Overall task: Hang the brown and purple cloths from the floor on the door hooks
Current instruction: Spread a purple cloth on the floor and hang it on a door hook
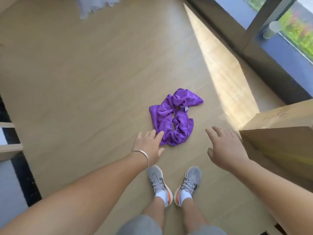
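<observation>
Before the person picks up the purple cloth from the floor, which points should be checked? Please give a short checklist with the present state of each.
1. Purple cloth lies free on the floor, nothing on top: ok.
2. Left hand empty, fingers straight, reaching to the cloth's near edge: ok.
3. Right hand empty and open, beside the cloth: ok.
4. Shoes stand clear of the cloth: ok.
5. Brown cloth located: cannot tell, not in view.
6. Door hooks free: cannot tell, not in view.
</observation>
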Demonstrator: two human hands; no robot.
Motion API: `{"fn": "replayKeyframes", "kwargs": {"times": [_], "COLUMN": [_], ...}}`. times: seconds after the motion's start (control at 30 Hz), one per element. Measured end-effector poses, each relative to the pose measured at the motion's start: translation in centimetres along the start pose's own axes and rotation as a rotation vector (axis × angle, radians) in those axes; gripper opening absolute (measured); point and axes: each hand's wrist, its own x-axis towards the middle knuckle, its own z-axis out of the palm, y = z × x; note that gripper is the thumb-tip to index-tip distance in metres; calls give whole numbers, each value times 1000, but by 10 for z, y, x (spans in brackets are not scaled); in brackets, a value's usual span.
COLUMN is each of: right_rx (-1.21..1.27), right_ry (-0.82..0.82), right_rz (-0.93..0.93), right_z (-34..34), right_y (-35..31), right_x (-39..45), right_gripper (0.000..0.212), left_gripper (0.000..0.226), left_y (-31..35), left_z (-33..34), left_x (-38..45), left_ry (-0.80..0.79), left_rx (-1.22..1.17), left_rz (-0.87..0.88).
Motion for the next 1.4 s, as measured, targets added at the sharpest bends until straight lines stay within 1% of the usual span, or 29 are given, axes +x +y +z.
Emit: {"fn": "replayKeyframes", "kwargs": {"times": [0.1, 0.17, 0.33, 0.4, 0.57, 0.67, 0.8, 0.87, 0.93, 1.0, 1.07, 1.13, 1.2, 1.23, 1.3, 1.37, 1.4], "right_rx": [-17, -11, -11, -21, -57, -62, -59, -54, -57, -103, -187, -247, -243, -247, -262, -281, -298], "right_ry": [-47, -63, -103, -101, -85, -45, 10, 31, 40, 26, 10, -12, -67, -99, -144, -180, -195], "right_rz": [-33, -43, -85, -97, -107, -74, -37, -63, -162, -302, -374, -339, -272, -241, -179, -141, -138], "right_z": [55, 97, 191, 220, 285, 312, 331, 337, 344, 348, 353, 354, 350, 347, 336, 316, 302], "right_y": [1, 1, 1, 3, 19, 34, 50, 55, 54, 48, 39, 33, 28, 26, 23, 21, 21], "right_x": [41, 72, 144, 170, 232, 269, 320, 344, 365, 377, 380, 371, 356, 348, 333, 318, 311], "right_gripper": [67, 67, 67, 65, 58, 55, 61, 66, 70, 69, 56, 35, 26, 27, 30, 30, 28], "left_gripper": [68, 69, 71, 72, 73, 73, 66, 66, 75, 89, 107, 119, 124, 120, 100, 80, 76], "left_y": [-2, 0, 15, 23, 52, 74, 94, 98, 98, 94, 90, 89, 91, 93, 94, 88, 84], "left_z": [66, 110, 199, 223, 275, 296, 317, 331, 345, 357, 367, 374, 378, 378, 376, 371, 364], "left_x": [29, 57, 140, 173, 257, 300, 347, 364, 372, 373, 368, 357, 344, 336, 320, 300, 289], "left_ry": [-51, -59, -22, 4, 101, 138, 190, 176, 137, 96, 63, 14, -58, -99, -158, -172, -177], "left_rx": [-18, -41, -94, -84, -27, -75, -90, -88, -87, -93, -78, -45, -12, -1, 3, -14, -24], "left_rz": [-14, -9, 45, 82, 249, 258, 201, 159, 133, 130, 126, 113, 87, 69, 29, -13, -35]}}
